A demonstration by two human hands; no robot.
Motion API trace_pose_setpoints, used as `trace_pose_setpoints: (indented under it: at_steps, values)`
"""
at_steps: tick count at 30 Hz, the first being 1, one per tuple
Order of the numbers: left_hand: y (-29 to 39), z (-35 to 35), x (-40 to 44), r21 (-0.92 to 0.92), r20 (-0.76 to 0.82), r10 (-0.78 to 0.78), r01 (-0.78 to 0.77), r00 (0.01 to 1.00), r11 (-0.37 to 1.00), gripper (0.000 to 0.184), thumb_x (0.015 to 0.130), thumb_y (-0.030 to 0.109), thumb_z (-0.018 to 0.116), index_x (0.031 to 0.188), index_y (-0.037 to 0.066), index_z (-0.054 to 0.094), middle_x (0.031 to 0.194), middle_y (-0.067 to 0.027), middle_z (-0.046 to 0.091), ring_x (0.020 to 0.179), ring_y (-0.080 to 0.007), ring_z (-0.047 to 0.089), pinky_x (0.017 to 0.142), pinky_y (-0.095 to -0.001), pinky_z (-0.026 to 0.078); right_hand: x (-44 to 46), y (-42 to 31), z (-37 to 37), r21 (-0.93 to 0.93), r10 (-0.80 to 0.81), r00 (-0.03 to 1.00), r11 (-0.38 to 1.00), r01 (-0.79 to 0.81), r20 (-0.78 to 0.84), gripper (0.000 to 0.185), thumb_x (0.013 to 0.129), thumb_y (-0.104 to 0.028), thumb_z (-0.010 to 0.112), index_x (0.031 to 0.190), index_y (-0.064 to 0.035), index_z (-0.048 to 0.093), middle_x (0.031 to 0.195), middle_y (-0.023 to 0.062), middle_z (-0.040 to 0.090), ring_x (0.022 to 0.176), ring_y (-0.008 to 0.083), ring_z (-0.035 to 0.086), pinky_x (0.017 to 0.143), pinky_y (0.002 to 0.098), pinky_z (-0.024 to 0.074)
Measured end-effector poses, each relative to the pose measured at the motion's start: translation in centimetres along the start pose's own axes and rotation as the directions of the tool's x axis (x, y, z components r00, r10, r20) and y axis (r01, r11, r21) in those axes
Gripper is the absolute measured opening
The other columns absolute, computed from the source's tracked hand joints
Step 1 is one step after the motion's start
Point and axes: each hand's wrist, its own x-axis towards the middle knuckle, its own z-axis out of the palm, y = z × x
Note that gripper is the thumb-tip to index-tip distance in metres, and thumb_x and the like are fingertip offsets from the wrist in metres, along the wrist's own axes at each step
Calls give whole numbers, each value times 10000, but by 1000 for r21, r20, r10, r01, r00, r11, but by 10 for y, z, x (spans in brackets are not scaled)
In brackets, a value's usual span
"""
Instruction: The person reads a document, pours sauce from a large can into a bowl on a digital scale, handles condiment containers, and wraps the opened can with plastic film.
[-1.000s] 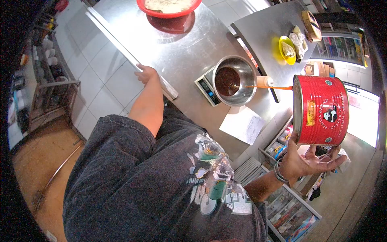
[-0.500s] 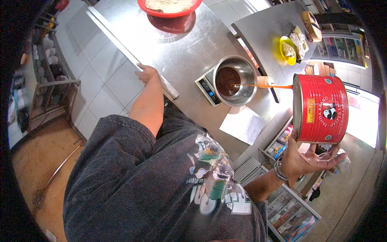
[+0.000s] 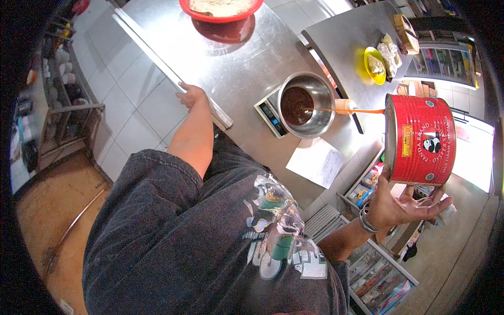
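Broadly, I look down on a steel table [image 3: 247, 73], its pale left edge slanting toward the near left corner. Toward the table's far end sits a red basin [image 3: 231, 19] with something white inside. Next comes the red can [image 3: 422, 139], tilted onto its side in the air past the table's right edge, mouth facing the table. Near that right edge I have the steel bowl [image 3: 322, 113], dark sauce [image 3: 294, 104] in it. A sheet of paper [image 3: 315, 164] lies by the near right corner; a scale [image 3: 269, 117] shows beneath the bowl. The right hand [image 3: 394, 208] has its grip clamped on the can from below, thumb near the mouth end. The left hand [image 3: 192, 96] touches the table's left edge; I cannot tell whether that grip clasps it. Thinnest, an orange-brown stream [image 3: 367, 111] runs from the can into the bowl.
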Motion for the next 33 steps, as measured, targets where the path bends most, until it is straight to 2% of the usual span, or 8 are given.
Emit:
trace_pose_setpoints:
  at_steps: [8, 11, 14, 16, 19, 23, 26, 33]
  values:
    - [1, -1, -1, -29, 19, -7, 7, 1000, 1000, 758, 989, 658, 337, 1476, 85, 441, 1343, -275, 555, 1217, -478, 557, 1051, -636, 365, 1, 1, 1, 21, -8, 1000, 1000, 8, 6, 1371, 461, 81, 803, 1579, -67, 23, 1547, 217, 309, 1404, 409, 387, 1128, 535, 457]
    - [4, -4, -4, -41, 19, -21, 22, 1000, 999, 760, 988, 658, 341, 1473, 82, 448, 1343, -279, 554, 1222, -475, 555, 1052, -623, 374, 2, -1, 2, 24, 60, 998, 998, -60, 8, 1392, 444, 77, 817, 1579, -67, 24, 1553, 212, 303, 1408, 411, 383, 1141, 536, 440]
    - [3, -2, -3, -36, 14, -25, 25, 1000, 999, 757, 988, 659, 343, 1466, 83, 458, 1345, -277, 557, 1215, -470, 564, 1054, -608, 380, 3, 0, 3, 11, 21, 1000, 1000, -21, 11, 1419, 435, 62, 847, 1581, -76, 21, 1554, 206, 304, 1412, 410, 380, 1136, 532, 448]
    - [4, -2, -2, -36, 14, -33, 34, 999, 999, 757, 987, 660, 344, 1465, 85, 460, 1343, -274, 560, 1208, -469, 570, 1050, -611, 380, 1, 2, 3, 100, 38, 999, 994, -38, 6, 1428, 453, 28, 885, 1582, -87, 20, 1556, 206, 301, 1415, 406, 376, 1138, 538, 445]
    - [2, 2, 1, -23, 1, -35, 35, 999, 999, 758, 985, 663, 344, 1463, 87, 462, 1334, -270, 567, 1193, -467, 582, 1042, -617, 381, 2, 1, 3, 123, 30, 999, 992, -32, 16, 1430, 470, -2, 912, 1583, -95, 19, 1555, 208, 294, 1414, 407, 374, 1139, 541, 442]
    - [-1, 5, 3, -16, -15, -22, 22, 1000, 1000, 760, 985, 666, 342, 1465, 88, 459, 1328, -269, 569, 1188, -465, 586, 1036, -624, 381, 3, 6, 2, 84, -29, 1000, 996, 28, 10, 1418, 483, -19, 920, 1581, -90, 25, 1554, 207, 287, 1412, 409, 374, 1141, 544, 440]
    - [0, 3, 2, -15, -5, -25, 25, 1000, 1000, 761, 987, 666, 337, 1465, 87, 457, 1337, -274, 560, 1192, -466, 583, 1038, -624, 381, 4, 5, 1, 66, -50, 998, 997, 49, 24, 1403, 486, 6, 901, 1579, -90, 26, 1551, 210, 282, 1410, 411, 375, 1140, 547, 440]
    - [1, 0, 0, -17, 1, -14, 15, 1000, 1000, 766, 991, 666, 317, 1466, 80, 452, 1345, -285, 547, 1206, -470, 571, 1043, -628, 378, 4, -2, 3, 91, 28, 1000, 995, -29, 10, 1381, 475, 83, 828, 1578, -95, 18, 1550, 219, 283, 1386, 415, 417, 1136, 541, 444]
